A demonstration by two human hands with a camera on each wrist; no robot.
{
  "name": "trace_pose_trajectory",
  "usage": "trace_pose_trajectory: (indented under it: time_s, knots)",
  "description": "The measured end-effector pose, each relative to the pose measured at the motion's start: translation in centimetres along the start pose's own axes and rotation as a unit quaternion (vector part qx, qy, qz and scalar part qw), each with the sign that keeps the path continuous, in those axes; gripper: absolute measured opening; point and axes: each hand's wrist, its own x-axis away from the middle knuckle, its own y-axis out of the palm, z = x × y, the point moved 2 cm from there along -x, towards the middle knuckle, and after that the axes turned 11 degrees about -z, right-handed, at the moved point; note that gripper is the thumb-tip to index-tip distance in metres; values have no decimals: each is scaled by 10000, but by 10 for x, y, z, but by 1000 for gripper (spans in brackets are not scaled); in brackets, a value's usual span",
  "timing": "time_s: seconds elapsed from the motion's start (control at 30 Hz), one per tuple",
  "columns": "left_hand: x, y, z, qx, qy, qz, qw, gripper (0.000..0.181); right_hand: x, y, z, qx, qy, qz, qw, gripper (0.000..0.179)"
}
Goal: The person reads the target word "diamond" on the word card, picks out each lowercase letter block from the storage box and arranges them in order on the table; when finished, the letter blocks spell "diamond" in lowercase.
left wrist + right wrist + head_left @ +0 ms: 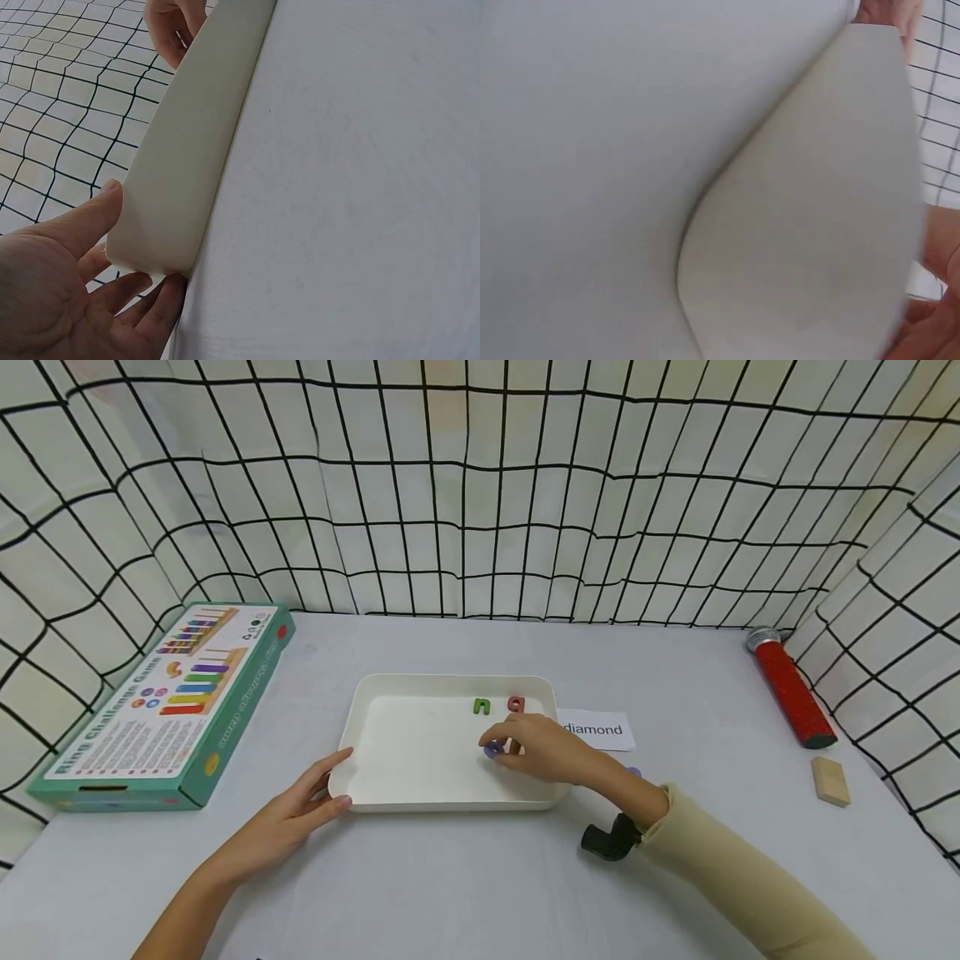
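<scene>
A right hand [538, 748] pinches a blue piece [492, 749] in the right half of a white tray [412, 743]; the left hand [294, 812] grips the near left corner. Toward the far side lie a green letter [476, 705] and red letter [516, 698], a "diamond" card [611, 740] beside it on the table [450, 885].

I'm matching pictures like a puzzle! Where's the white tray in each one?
Head: the white tray is in the middle.
Left wrist: its side wall slants from lower left to the top.
Right wrist: its outside spans top right to bottom.
Shared landmark: the black net, beyond the tray.
</scene>
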Motion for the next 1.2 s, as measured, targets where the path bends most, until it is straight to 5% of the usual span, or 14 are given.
trace_pose_trajectory:
  time_s: [0.3, 0.53, 0.8, 1.2]
  knots:
    - [0, 0, -1, -83, -4, 31, 10000, 62, 44, -19, 5, -853, -33, 173, 9962, 23]
    - [1, 0, 0, -58, -25, 41, 10000, 62, 80, -26, 20, -135, 358, 414, 9984, 17]
    - [1, -1, 2, -121, -73, 22, 9999, 61, 124, -26, 50, 415, 1184, 674, 9898, 23]
    - [1, 0, 4, -89, -92, -5, 9999, 62, 160, -20, 88, 280, 1568, 534, 9858, 26]
